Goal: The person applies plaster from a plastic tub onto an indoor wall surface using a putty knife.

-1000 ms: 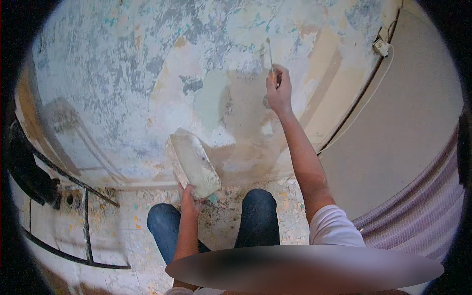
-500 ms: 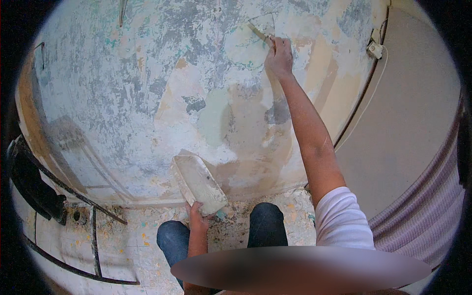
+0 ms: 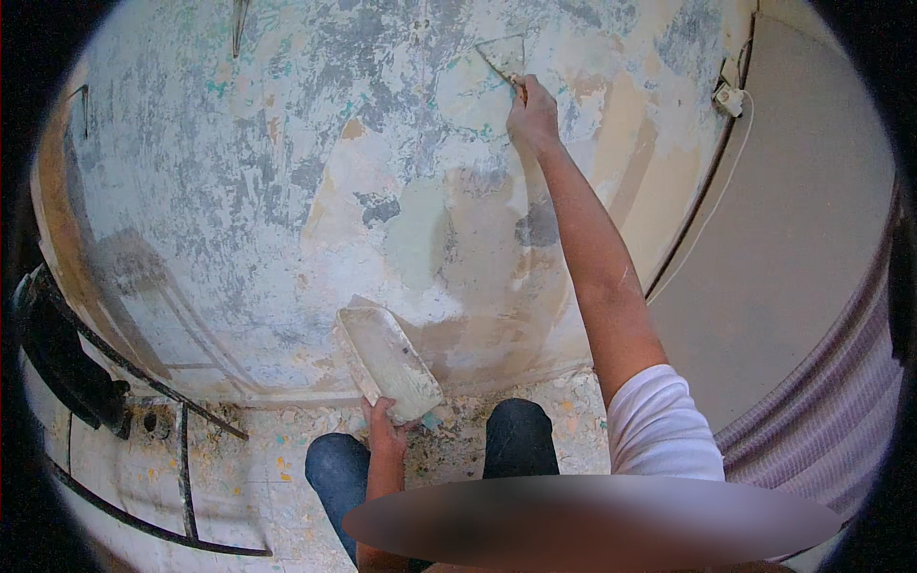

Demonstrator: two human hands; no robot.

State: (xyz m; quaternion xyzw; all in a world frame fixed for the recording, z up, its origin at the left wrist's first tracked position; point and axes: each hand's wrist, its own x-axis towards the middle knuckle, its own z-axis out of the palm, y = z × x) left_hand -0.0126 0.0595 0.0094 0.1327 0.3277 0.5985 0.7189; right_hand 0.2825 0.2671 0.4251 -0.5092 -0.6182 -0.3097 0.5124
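My right hand [image 3: 534,112], at the end of an outstretched arm, is closed round the handle of a putty knife [image 3: 504,59]. The knife's wide blade lies at a pale green-white patch high on the wall [image 3: 287,191]. Low down, my left hand [image 3: 384,416] grips the near end of a long, shallow whitish tray [image 3: 390,361], tilted over the foot of the wall. Pale smears coat the inside of the tray. The wall is mottled grey, white and beige, with a second pale green patch lower down.
Paint flakes litter the floor [image 3: 277,458] along the wall. A dark metal frame [image 3: 186,468] with a black part stands at the left. On the right are a grey panel [image 3: 764,229], a white socket with a cable [image 3: 729,99] and a ribbed mauve cloth [image 3: 841,411]. My knees are near the tray.
The putty knife has turned in my right hand, so its blade now shows at a different angle. That hand has shifted slightly left and down. The left hand and tray have barely moved.
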